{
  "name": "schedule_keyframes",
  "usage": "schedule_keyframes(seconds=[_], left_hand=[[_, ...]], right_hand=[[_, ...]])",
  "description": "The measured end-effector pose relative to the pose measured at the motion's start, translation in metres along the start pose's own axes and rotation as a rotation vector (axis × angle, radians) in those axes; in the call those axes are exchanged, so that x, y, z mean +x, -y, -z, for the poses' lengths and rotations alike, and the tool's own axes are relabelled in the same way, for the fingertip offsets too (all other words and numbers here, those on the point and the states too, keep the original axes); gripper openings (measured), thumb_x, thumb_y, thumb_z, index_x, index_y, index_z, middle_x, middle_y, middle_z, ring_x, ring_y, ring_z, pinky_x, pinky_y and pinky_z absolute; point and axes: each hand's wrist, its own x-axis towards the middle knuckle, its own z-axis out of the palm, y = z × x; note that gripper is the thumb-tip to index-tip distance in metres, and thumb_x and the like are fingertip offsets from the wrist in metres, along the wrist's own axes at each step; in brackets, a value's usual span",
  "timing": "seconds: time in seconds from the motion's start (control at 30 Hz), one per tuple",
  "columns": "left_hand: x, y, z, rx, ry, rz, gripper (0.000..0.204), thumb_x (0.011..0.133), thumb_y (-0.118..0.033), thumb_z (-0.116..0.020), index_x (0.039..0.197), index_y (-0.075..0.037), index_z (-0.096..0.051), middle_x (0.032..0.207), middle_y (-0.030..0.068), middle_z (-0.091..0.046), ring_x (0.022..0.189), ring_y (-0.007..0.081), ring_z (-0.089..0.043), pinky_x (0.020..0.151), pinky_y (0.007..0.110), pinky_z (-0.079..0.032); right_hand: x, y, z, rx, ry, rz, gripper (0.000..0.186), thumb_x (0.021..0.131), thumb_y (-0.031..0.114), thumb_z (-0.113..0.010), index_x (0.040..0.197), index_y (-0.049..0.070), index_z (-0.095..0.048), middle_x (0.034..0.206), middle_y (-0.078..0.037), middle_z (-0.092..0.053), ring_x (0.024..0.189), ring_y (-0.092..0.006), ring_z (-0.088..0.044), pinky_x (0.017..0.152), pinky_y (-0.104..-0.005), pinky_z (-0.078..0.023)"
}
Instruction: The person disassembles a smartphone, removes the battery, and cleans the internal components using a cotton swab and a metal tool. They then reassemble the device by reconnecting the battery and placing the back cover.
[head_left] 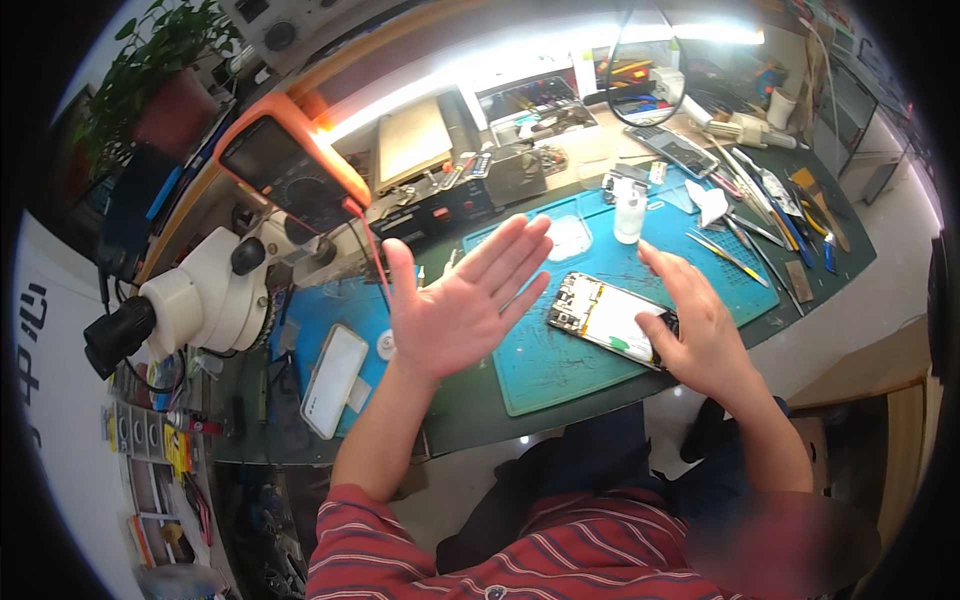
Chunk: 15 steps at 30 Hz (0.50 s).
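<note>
My left hand (462, 318) is raised above the bench, palm showing, with its fingers stretched and its thumb held apart. It holds nothing. An opened smartphone (610, 315) lies on the blue repair mat (535, 385), its circuit board and pale battery exposed. Over the phone's right end hovers my right hand (705, 335), fingers extended and thumb apart. The hand hides that end of the phone, and whether the thumb touches it I cannot tell. Just beyond the phone stands a small clear bottle (629, 220) with whitish contents.
A white microscope (205, 295) and an orange multimeter (290, 165) stand at the left. A white phone or back cover (336, 378) lies left of my left arm. Tweezers (735, 260), pliers (815, 215) and several other tools crowd the right side. Another phone (672, 148) rests at the back.
</note>
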Motion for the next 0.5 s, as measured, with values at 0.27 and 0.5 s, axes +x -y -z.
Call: schedule_keyframes(seconds=[0.27,0.5], left_hand=[[0.002,0.001,0.049,0.165,0.085,-0.190,0.055,0.097,-0.012,-0.053,0.149,-0.002,-0.040,0.132,0.0071,-0.059,0.114,0.0194,-0.060,0.108,0.045,-0.045],[0.004,0.011,0.026,0.473,-0.537,-0.204,0.062,0.096,-0.016,-0.056,0.152,-0.003,-0.034,0.136,0.0110,-0.056,0.116,0.0215,-0.059,0.106,0.044,-0.047]], right_hand=[[-0.005,0.003,-0.001,-0.587,0.219,0.099,0.079,0.076,0.039,-0.081,0.139,0.000,-0.053,0.116,-0.012,-0.060,0.110,-0.0280,-0.056,0.095,-0.0366,-0.047],[0.006,0.000,0.004,-0.201,0.109,-0.091,0.076,0.076,0.033,-0.079,0.139,-0.002,-0.053,0.110,-0.015,-0.065,0.101,-0.0281,-0.064,0.088,-0.0365,-0.053]])
